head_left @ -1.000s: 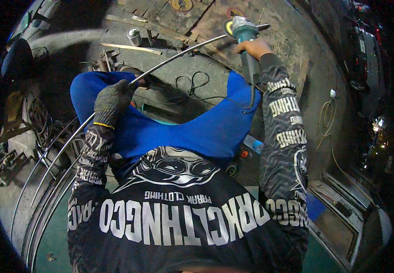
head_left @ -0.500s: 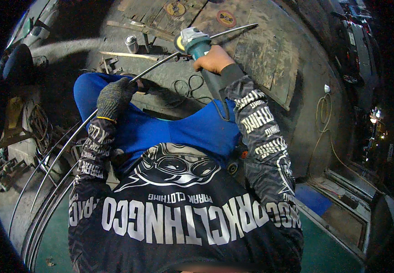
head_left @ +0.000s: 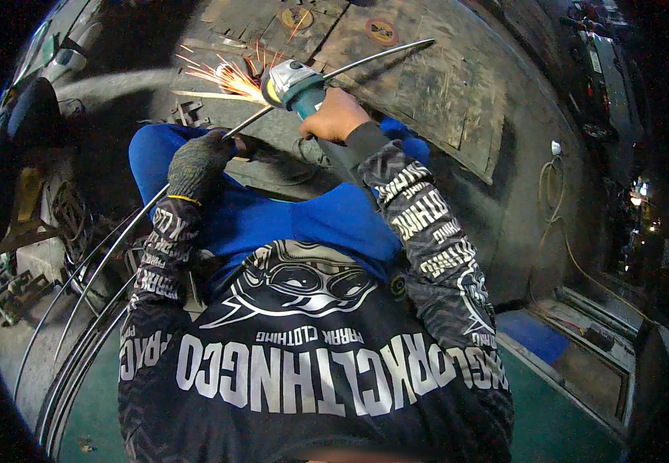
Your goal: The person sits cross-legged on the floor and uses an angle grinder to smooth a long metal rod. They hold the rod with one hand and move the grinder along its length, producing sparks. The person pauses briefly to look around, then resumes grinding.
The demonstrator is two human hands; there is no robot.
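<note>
My left hand [head_left: 198, 164], in a grey knitted glove, is closed around a long thin metal rod [head_left: 113, 248]. The rod runs from the lower left, through that hand, up to the far right. Bare and ungloved, my right hand [head_left: 337, 116] grips the body of a teal angle grinder [head_left: 308, 99] with a silver head. The grinder's disc side meets the rod beyond my left hand, and orange sparks [head_left: 230, 80] spray from there to the left. The exact contact point is hidden behind the grinder head and the glare.
A worn wooden board [head_left: 450, 116] with round discs on it lies ahead. More bent rods [head_left: 79, 370] lie at lower left, near metal clamps [head_left: 22, 297]. A coiled cord [head_left: 552, 185] hangs at right, and a metal-framed panel [head_left: 581, 363] stands at lower right.
My right hand has moved the grinder left along the rod, toward my left hand. Sparks now fly from it where there were none. My left hand has barely shifted.
</note>
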